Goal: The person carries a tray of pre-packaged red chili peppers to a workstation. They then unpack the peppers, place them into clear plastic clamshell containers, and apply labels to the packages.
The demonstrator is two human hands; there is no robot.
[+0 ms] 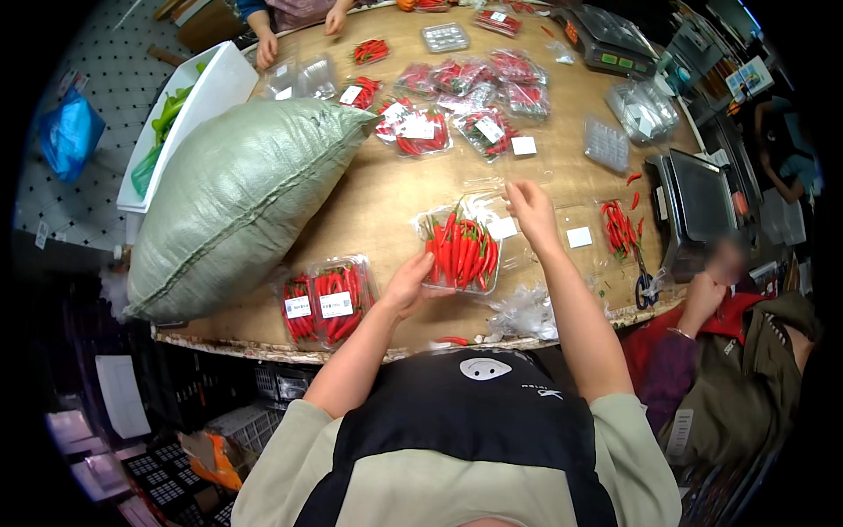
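Note:
My left hand (411, 283) grips the lower left corner of a clear plastic punnet (490, 280) filled with red chillies (461, 250), green stems mostly pointing away from me. Just beyond the punnet's upper right side is my right hand (530, 214), thumb and fingers bent close together near thin clear plastic. Whether it pinches that plastic is unclear. A white label (502, 228) lies at the punnet's right edge, below my right fingertips. Further right on the table is another white square (579, 237). Left of my left forearm, two closed, labelled punnets of chillies (339, 303) lie side by side.
A bulging woven sack (250, 204) covers the table's left side, against a white foam box (224, 79) of green peppers. Packed chillies (461, 76) sit at the back. Right are a scale (698, 197), scissors (645, 290) and a co-worker's hand (701, 303). Another person's hands (267, 49) are opposite.

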